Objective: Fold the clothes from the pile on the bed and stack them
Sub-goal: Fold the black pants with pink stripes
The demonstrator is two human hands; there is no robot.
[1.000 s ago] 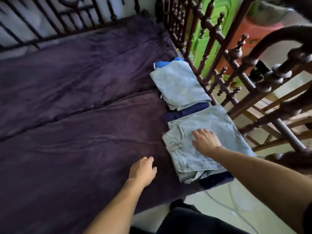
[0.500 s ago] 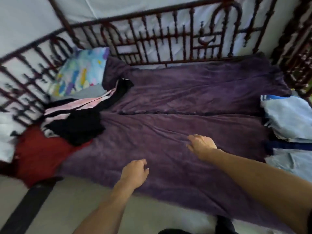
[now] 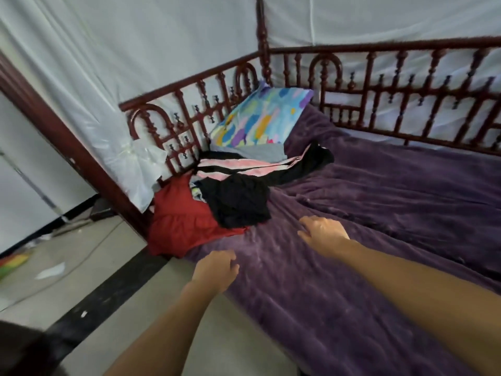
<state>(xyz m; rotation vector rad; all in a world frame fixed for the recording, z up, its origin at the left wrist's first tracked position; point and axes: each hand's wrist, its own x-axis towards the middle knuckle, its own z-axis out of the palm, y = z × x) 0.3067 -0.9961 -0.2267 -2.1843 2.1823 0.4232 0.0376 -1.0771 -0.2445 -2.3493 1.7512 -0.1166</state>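
A loose pile of clothes lies at the left end of the purple bed cover (image 3: 379, 213): a red garment (image 3: 181, 226) hanging over the bed's edge, a black garment (image 3: 238, 202) on top, and a pink, white and black striped piece (image 3: 244, 166) behind. My right hand (image 3: 322, 233) hovers over the cover just right of the black garment, fingers relaxed, holding nothing. My left hand (image 3: 217, 270) hangs near the bed's front edge below the red garment, fingers loosely curled and empty. The folded stack is out of view.
A colourful patterned pillow (image 3: 260, 118) leans in the corner against the dark red wooden railing (image 3: 379, 85). White sheeting covers the walls. A grey tiled floor (image 3: 81, 267) with a dark strip lies to the left, with scraps of litter on it.
The view has swung left from the folded jeans stack to the clothes pile. My right hand left the folded jeans and both hands now reach toward the pile.
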